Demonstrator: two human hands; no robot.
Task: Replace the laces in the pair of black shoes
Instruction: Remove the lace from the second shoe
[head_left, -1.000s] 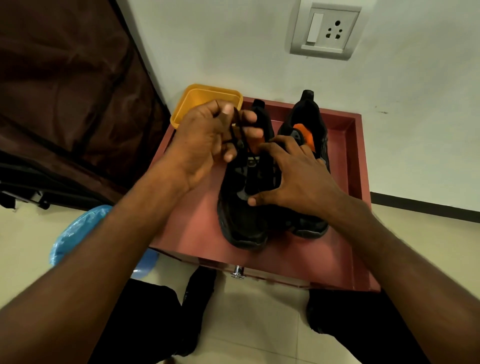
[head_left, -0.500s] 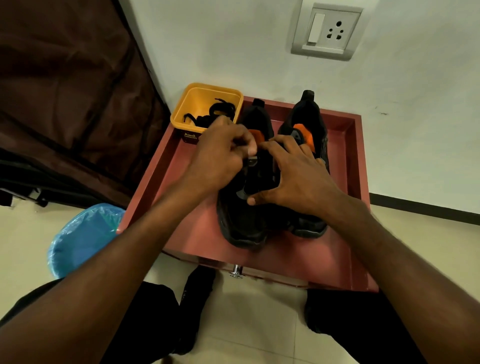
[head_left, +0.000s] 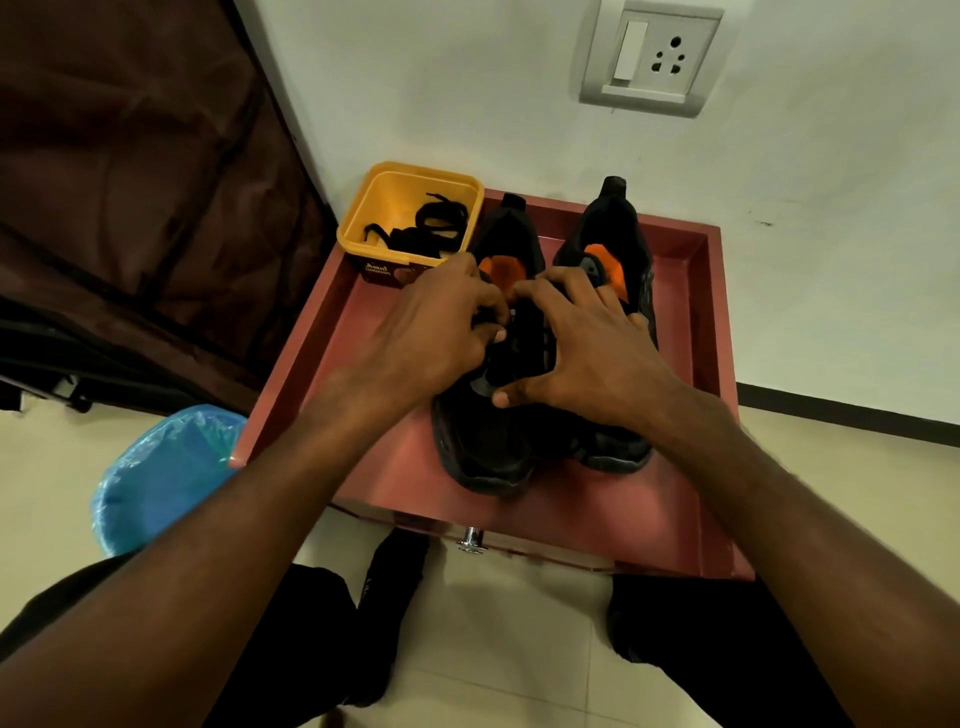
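Red-brown tray-topped stand (head_left: 696, 395) against a white wall (head_left: 415, 78); socket plate (head_left: 652, 57) at 1 o'clock. Two black shoes (head_left: 483, 447) stand centre. Left hand (head_left: 426, 332) pinches at the near shoe's lacing; right hand (head_left: 587, 348) grips its upper. Yellow tub (head_left: 363, 218) with loose laces (head_left: 431, 226) at 11 o'clock; blue bin (head_left: 161, 478) at 8 o'clock on pale tiles.

"Amul" on yellow tub (head_left: 377, 270)

A white wall (head_left: 467, 78) carries a grey switch-and-socket plate (head_left: 649, 57) and meets the pale tiled floor (head_left: 47, 467) at a dark skirting strip (head_left: 852, 415), with a dark brown fabric panel (head_left: 130, 182) at left and a blue-lined bin (head_left: 161, 478) below it.
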